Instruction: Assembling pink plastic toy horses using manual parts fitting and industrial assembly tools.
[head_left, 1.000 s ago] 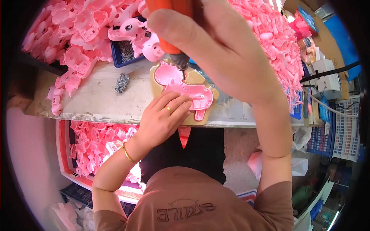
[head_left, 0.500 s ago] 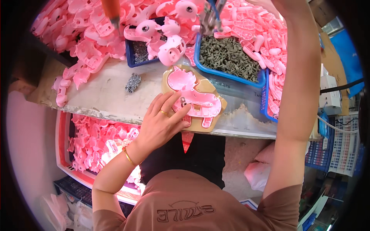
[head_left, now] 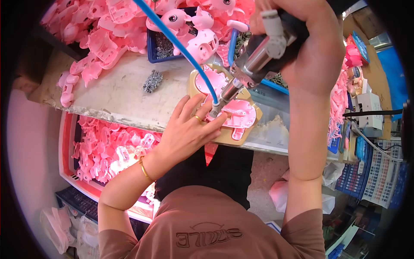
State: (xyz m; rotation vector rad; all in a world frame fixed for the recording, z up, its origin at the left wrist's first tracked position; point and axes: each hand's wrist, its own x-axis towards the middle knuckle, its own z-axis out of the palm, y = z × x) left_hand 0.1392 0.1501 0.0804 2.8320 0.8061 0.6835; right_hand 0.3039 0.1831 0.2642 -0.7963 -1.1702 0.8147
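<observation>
A pink plastic toy half-shell [head_left: 242, 113] lies hollow side up in a tan fixture block [head_left: 225, 137] at the table's front edge. Across its lower left part rests my left hand [head_left: 187, 134], fingers spread and holding nothing. My right hand [head_left: 317, 56] is wrapped round an air screwdriver [head_left: 258, 60], whose metal shaft slants down to the left. The driver's tip reaches the shell between my left thumb and fingers; the exact contact spot is hidden. A blue air hose [head_left: 172, 39] joins the tool near its tip.
A small pile of silver screws [head_left: 153, 81] sits left of the fixture. Behind stand a dark blue tray [head_left: 152, 54] and a blue basket [head_left: 276, 86] of grey-green parts, partly covered by my right hand. Pink shells [head_left: 108, 39] heap at the back; a crate [head_left: 67, 146] of them stands below.
My right hand has come down from the upper right with the air screwdriver, bringing its tip onto the shell. My left hand stays on the shell. The whole view has shifted slightly.
</observation>
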